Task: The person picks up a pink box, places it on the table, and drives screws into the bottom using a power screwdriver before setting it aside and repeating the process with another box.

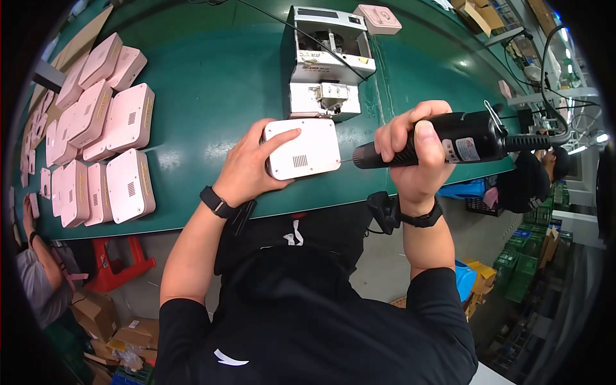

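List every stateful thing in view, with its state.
Left hand, gripping vented housing.
Vented housing, vents toward camera.
Right hand, closed around electric screwdriver.
Electric screwdriver, tip at housing's corner; running or not unclear.
Screw feeder, upright; power unclear.
Left-side housings, piled, several tilted.
Cardboard carton, flaps open.

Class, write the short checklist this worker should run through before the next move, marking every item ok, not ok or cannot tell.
1. Left hand steadying the pale case: ok.
2. Right hand wrapped around the black screwdriver: ok.
3. Bit directed at the case's right edge, by the near corner: ok.
4. Bit seated in a screw: cannot tell, too small.
5. Power cord leading away from the case: ok.
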`<state>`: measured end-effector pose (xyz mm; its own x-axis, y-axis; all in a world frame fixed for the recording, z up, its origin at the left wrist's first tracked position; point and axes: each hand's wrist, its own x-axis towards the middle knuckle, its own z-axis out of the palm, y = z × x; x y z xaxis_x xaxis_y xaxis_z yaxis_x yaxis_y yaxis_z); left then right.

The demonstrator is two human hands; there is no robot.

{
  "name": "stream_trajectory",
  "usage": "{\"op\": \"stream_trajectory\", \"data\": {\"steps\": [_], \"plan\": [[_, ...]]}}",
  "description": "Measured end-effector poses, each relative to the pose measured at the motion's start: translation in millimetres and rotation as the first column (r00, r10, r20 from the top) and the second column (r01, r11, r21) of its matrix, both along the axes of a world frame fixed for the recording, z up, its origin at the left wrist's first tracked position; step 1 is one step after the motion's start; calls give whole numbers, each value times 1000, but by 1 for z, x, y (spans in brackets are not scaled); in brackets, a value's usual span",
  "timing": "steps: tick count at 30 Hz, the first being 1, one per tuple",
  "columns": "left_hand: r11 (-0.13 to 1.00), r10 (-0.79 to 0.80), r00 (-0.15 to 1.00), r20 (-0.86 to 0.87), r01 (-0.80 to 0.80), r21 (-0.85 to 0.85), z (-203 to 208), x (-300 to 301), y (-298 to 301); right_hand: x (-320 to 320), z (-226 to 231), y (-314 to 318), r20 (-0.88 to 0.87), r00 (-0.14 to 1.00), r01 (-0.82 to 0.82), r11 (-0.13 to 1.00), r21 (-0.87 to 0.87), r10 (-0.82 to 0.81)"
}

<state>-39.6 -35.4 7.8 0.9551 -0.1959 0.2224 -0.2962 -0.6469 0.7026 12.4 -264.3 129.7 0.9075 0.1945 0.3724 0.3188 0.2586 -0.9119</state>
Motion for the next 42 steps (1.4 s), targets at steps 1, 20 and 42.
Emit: {"op": "stream_trajectory", "data": {"steps": [1, 20, 42], "plan": [[1000, -6, 1000, -1, 6, 1, 0, 1, -1, -2, -2, -1, 5, 1000, -5, 1000, 2, 5], [1000, 4, 1000, -1, -4, -16, -2, 1, -3, 9, -20, 2, -26, 999, -40, 999, -30, 39], [1000, 22, 999, 33, -21, -19, 2, -1, 1, 1, 5, 22, -24, 988, -149, 985, 92, 151]]}}
